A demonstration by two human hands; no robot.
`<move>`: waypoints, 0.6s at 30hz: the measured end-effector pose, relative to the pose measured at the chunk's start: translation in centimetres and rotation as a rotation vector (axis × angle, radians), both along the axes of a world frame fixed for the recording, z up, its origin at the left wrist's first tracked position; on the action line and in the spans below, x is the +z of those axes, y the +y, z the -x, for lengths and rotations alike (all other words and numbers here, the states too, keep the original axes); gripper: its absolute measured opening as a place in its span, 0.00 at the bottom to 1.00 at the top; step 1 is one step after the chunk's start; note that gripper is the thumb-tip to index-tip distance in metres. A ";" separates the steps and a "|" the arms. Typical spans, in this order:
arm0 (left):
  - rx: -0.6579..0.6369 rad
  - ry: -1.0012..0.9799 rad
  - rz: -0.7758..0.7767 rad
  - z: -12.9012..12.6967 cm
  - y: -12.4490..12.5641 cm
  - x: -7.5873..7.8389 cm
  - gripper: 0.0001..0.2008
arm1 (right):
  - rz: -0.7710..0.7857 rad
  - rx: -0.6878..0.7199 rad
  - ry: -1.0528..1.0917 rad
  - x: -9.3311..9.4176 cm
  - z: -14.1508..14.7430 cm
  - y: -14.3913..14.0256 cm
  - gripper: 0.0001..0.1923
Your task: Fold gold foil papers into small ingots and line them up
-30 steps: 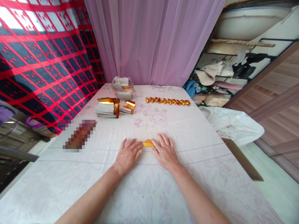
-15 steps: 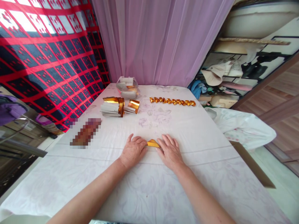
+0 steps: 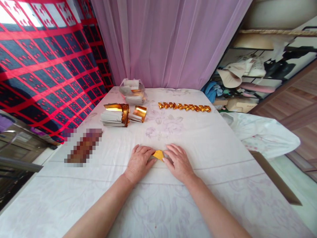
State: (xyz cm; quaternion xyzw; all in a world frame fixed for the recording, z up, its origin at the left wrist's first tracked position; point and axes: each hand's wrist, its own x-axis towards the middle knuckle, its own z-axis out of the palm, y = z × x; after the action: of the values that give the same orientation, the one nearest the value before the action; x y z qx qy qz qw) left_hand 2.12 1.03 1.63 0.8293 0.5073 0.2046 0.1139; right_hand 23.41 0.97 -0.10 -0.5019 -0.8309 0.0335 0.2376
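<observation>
A small piece of folded gold foil paper (image 3: 158,154) lies low over the tablecloth, between my two hands. My left hand (image 3: 141,162) grips its left end with thumb and forefinger, the other fingers bent close together. At the right end, the thumb and forefinger of my right hand (image 3: 178,162) hold the paper, with the remaining fingers reaching forward over the cloth. Fingertips cover both ends of the paper. Farther back runs a row of folded gold paper pieces (image 3: 184,106).
Stacked gold-and-grey foil sheets (image 3: 115,115) stand at the back left, beside a few loose sheets (image 3: 140,113). Behind them is a clear plastic bag (image 3: 132,92) with more sheets. A pixelated reddish object (image 3: 84,147) lies left. Shelves (image 3: 247,77) stand beyond the table's right edge.
The folded paper has turned, its right end now pointing lower, and more of its face shows. My right hand has come slightly closer to my left. The whole view has shifted a little.
</observation>
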 end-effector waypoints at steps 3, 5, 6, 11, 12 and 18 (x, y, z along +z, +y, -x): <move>-0.004 -0.012 0.013 0.1 0.0 0.0 0.12 | 0.002 0.009 0.036 -0.3 -0.1 0.0 0.14; 0.000 -0.029 0.011 0.1 0.1 0.0 0.11 | 0.014 0.013 0.044 -0.2 -0.2 -0.1 0.14; 0.001 -0.039 0.009 0.1 0.2 -0.1 0.10 | 0.019 0.016 0.048 0.0 -0.2 -0.2 0.14; 0.001 -0.070 0.014 0.2 0.2 -0.2 0.09 | 0.031 0.028 0.064 0.4 -0.2 -0.3 0.14; 0.001 -0.071 0.014 0.2 0.2 -0.2 0.09 | 0.033 0.030 0.063 0.4 -0.2 -0.3 0.14; -0.004 -0.081 0.015 0.3 0.2 -0.2 0.10 | 0.003 0.047 0.067 0.4 -0.2 -0.4 0.13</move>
State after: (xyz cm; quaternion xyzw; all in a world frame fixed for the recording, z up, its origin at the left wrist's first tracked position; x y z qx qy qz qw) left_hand 1.87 1.23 1.39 0.8203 0.5023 0.2340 0.1412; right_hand 23.58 0.53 0.28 -0.4814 -0.8340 0.0572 0.2634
